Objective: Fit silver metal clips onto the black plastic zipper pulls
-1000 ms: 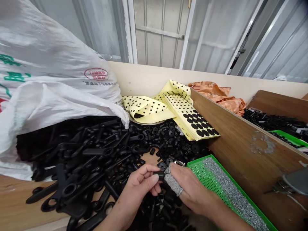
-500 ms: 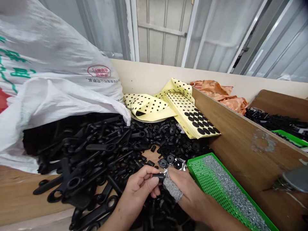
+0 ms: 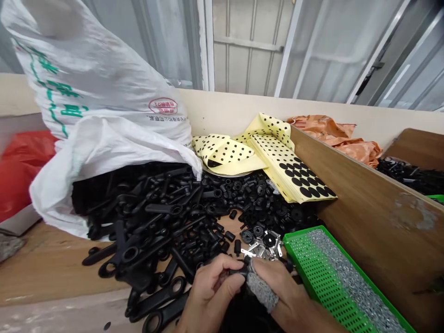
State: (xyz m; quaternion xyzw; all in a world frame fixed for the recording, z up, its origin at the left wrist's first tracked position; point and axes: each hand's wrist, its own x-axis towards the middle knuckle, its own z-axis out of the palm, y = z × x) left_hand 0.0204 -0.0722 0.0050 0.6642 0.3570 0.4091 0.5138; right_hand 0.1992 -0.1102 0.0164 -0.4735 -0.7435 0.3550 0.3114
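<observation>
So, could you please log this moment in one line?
left hand: pinching small black part | right hand: at same part | green tray: small metal pieces inside

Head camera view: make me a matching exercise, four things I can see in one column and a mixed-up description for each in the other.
1. Green basket
2. White sack
3. Yellow sheets
4. Small black piece

A. Printed in green and red
B. Pinched in the left hand
C. Holds silvery metal bits
D. Marked with black dots

Pairs: 1-C, 2-A, 3-D, 4-B
</observation>
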